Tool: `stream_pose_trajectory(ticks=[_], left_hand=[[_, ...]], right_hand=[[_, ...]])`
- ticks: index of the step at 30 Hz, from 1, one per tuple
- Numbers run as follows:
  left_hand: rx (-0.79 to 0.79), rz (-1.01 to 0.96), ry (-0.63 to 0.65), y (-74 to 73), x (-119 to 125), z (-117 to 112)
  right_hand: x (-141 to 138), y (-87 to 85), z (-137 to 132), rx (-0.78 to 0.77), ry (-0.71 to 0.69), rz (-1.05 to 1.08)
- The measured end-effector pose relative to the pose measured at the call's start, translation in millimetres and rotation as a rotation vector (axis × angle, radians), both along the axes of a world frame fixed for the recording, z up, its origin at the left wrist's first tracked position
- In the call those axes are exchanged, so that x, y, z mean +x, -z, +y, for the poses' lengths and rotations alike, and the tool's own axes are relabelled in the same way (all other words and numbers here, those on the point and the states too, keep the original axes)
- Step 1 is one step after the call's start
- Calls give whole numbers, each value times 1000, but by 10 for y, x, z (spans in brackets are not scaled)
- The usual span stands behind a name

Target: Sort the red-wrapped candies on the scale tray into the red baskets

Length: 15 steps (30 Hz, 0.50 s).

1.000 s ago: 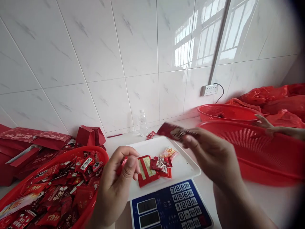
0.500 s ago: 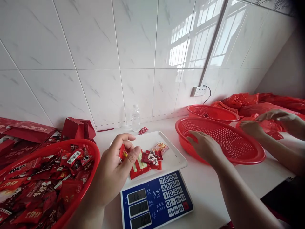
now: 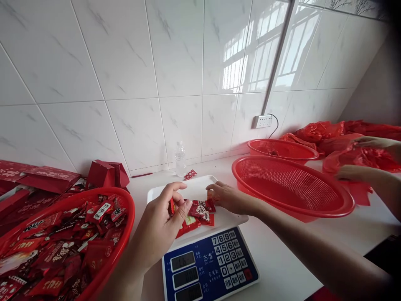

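My left hand (image 3: 161, 223) is curled, thumb drawn in towards the fingers, around a small glossy red wrapped packet (image 3: 171, 207); only a sliver of it shows, so I can't be sure how firmly I have it. My right hand (image 3: 230, 199) is low over the shallow white plastic tray (image 3: 224, 218) of the blue-panelled digital scale (image 3: 208, 265), fingers bent at a small orange wrapped packet (image 3: 210, 195). My fingertips hide much of that one, and I cannot tell whether they close on it.

Between my hands, on the tray, lie a dark red shiny packet with white characters (image 3: 203, 212) and, partly behind my left thumb, a flat red packet with a pale label (image 3: 189, 225). They overlap, so I judge it best to pinch one by a free edge and lift it clear of its neighbour. All look light; I expect thin, slick film that slides under a dry thumb. The wrappers should give, but whatever is inside might crack, so I'd keep the pinch gentle and leave the middle unsqueezed.
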State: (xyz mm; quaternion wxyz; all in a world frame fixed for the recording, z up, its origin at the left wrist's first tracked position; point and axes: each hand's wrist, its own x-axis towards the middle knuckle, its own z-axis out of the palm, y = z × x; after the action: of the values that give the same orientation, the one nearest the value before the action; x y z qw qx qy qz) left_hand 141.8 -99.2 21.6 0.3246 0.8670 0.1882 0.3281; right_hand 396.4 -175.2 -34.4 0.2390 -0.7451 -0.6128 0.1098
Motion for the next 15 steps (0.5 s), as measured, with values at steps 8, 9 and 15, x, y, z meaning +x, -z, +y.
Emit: stream_pose_trajectory(ticks=[8,9,15], left_hand=[[-45,32,73,15,62,-17],[-59,47,100,11,71,-37],[-97,-15,210,-20,63,-188]], right_hand=[[-268,-258,-212,288,-15,399],[-359,-315,-261,309,-60,450],[-823,-508,-508,404,-258,765]])
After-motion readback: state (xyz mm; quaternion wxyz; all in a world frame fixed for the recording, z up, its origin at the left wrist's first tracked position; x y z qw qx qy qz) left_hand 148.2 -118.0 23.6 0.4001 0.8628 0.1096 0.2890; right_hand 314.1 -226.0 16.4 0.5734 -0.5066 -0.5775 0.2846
